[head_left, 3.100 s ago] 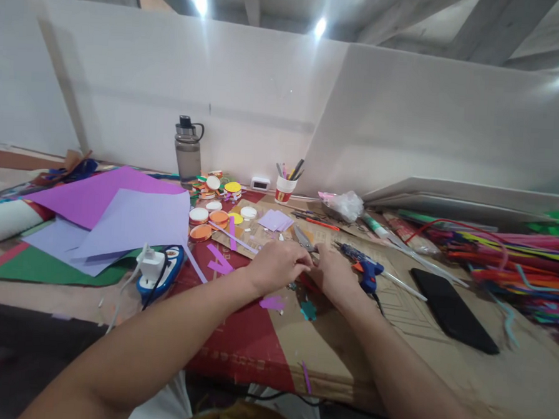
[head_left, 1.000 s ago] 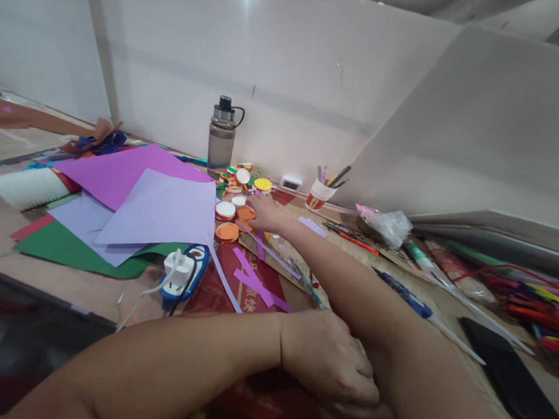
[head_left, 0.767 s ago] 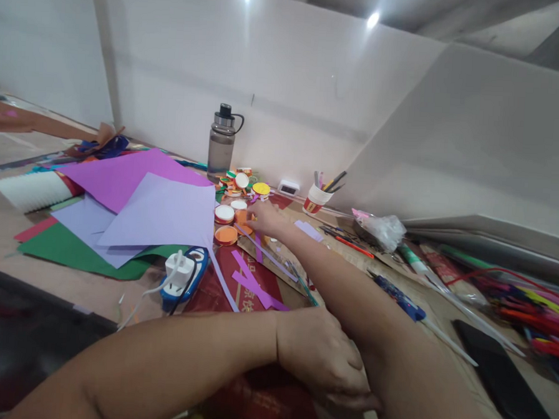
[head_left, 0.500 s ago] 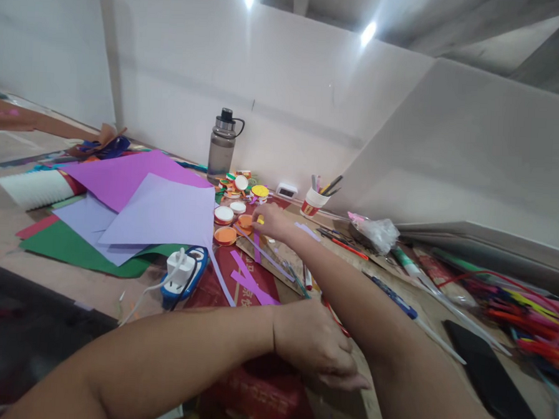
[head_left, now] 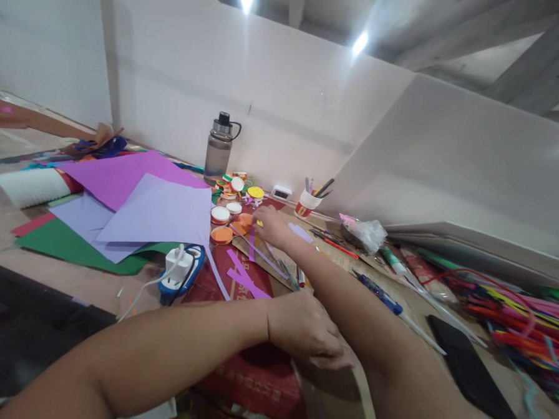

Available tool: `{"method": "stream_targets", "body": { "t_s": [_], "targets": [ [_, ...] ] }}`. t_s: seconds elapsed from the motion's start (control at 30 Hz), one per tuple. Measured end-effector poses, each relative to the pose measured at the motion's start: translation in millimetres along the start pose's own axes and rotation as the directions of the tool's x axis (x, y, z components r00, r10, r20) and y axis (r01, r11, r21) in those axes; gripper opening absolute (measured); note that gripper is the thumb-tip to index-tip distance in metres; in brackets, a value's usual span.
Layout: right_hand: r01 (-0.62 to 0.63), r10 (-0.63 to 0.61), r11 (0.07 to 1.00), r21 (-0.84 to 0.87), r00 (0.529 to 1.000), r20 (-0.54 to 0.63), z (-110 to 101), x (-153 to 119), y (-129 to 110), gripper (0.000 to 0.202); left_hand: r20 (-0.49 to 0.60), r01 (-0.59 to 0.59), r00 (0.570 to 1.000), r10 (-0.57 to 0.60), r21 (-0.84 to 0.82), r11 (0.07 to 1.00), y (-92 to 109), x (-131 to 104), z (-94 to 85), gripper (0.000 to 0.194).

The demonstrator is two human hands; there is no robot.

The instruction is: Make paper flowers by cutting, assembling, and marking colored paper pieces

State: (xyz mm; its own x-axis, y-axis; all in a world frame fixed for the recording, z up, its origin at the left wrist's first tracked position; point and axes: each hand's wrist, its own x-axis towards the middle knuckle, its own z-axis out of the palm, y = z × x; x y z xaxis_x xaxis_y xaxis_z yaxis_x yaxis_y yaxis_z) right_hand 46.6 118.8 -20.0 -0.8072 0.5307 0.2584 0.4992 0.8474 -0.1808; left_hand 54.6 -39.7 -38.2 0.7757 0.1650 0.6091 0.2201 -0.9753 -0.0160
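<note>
In the head view, the right hand (head_left: 272,226) reaches far across the counter (head_left: 97,287), its fingers bent together just beside the orange discs (head_left: 221,234). A small yellow piece (head_left: 260,223) shows at those fingers, but I cannot tell whether they pinch it or it lies behind them. The left hand (head_left: 308,330) sits nearer the body, over the red-printed cardboard (head_left: 256,374) and below the right forearm; its fingers curl inward and hide whatever may be under them, so I cannot tell if it holds anything. The orange discs lie in a loose cluster with the white discs (head_left: 220,215), at the right edge of the lilac sheet (head_left: 159,219), while a thin lilac strip (head_left: 263,251) runs out from beside them. The discs look like shallow, paper-covered rounds: probably very light, fairly stiff across the face, and easily dented at the rim. They would likely slide at a nudge rather than resist, so a gentle pinch on opposite sides of the rim seems best. The purple strips (head_left: 245,279) look limp and thin, likely to crease, and are better lifted by one end.
</note>
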Motion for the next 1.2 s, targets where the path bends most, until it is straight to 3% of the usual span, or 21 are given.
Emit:
{"method": "stream_targets", "body": {
  "t_s": [0.17,0.23,0.27,0.33,0.37,0.43,0.5,0.53,0.6,0.67,0.8,0.87,0.93,1.07,1.2],
  "targets": [
    [-0.08,0.09,0.99,0.119,0.992,-0.083,-17,-16,14,0.011,-0.083,0.114,0.989,-0.123,-0.101,0.988,0,2,-1.2,0.046],
    [-0.126,0.147,0.975,0.182,0.983,-0.109,-23,-26,19,0.013,-0.143,0.259,0.945,-0.294,-0.22,0.941,0,3,-3.7,0.046],
    [-0.139,0.171,0.966,0.216,0.976,-0.135,-27,-32,21,0.013,-0.169,0.351,0.894,-0.416,-0.313,0.882,-1,3,-5.4,0.046],
    [-0.117,0.186,0.955,0.271,0.952,-0.243,-33,-46,23,0.01,-0.18,0.492,0.708,-0.683,-0.568,0.66,-6,4,-8.8,0.046],
    [-0.08,0.157,0.966,0.246,0.936,-0.314,-37,-54,23,0.007,-0.163,0.496,0.57,-0.806,-0.714,0.495,-11,4,-10.2,0.044],
    [0.009,0.043,0.993,0.117,0.899,-0.435,-46,-69,20,0.009,-0.159,0.338,0.263,-0.951,-0.908,0.246,-22,5,-12.7,0.038],
    [0.042,-0.039,0.999,-0.005,0.868,-0.495,-54,-84,14,0.012,-0.166,0.12,-0.009,-0.986,-0.979,0.163,-35,6,-15.9,0.027],
    [0.043,-0.062,0.998,-0.049,0.86,-0.507,-57,-91,11,0.013,-0.149,0.013,-0.117,-0.982,-0.989,0.148,-40,7,-18.2,0.023],
    [0.034,-0.077,0.995,-0.092,0.856,-0.511,-62,-103,4,0.013,-0.015,-0.162,-0.217,-0.976,-0.986,0.051,-47,8,-24.6,0.02],
    [0.036,-0.086,0.994,-0.108,0.857,-0.508,-64,-112,-3,0.013,0.116,-0.288,-0.186,-0.976,-0.956,-0.059,-50,10,-31.6,0.025],
    [0.057,-0.114,0.99,-0.131,0.87,-0.48,-60,-125,-15,0.014,0.181,-0.38,0.074,-0.981,-0.904,-0.196,-49,12,-38.5,0.039],
    [0.054,-0.1,0.992,-0.11,0.876,-0.472,-57,-131,-20,0.014,0.205,-0.382,0.154,-0.967,-0.89,-0.25,-49,12,-36.0,0.043],
    [0.046,-0.075,0.996,-0.073,0.883,-0.464,-55,-137,-23,0.013,0.242,-0.382,0.174,-0.955,-0.877,-0.292,-48,12,-30.3,0.041],
    [0.013,-0.002,1.0,0.021,0.887,-0.461,-56,-148,-27,0.008,0.233,-0.366,0.139,-0.963,-0.891,-0.268,-47,10,-15.9,0.032],
    [-0.113,0.252,0.949,0.293,0.83,-0.497,-56,-152,-28,0.008,0.138,-0.238,0.121,-0.983,-0.957,-0.164,-44,6,-7.8,0.031]
  ]
}}
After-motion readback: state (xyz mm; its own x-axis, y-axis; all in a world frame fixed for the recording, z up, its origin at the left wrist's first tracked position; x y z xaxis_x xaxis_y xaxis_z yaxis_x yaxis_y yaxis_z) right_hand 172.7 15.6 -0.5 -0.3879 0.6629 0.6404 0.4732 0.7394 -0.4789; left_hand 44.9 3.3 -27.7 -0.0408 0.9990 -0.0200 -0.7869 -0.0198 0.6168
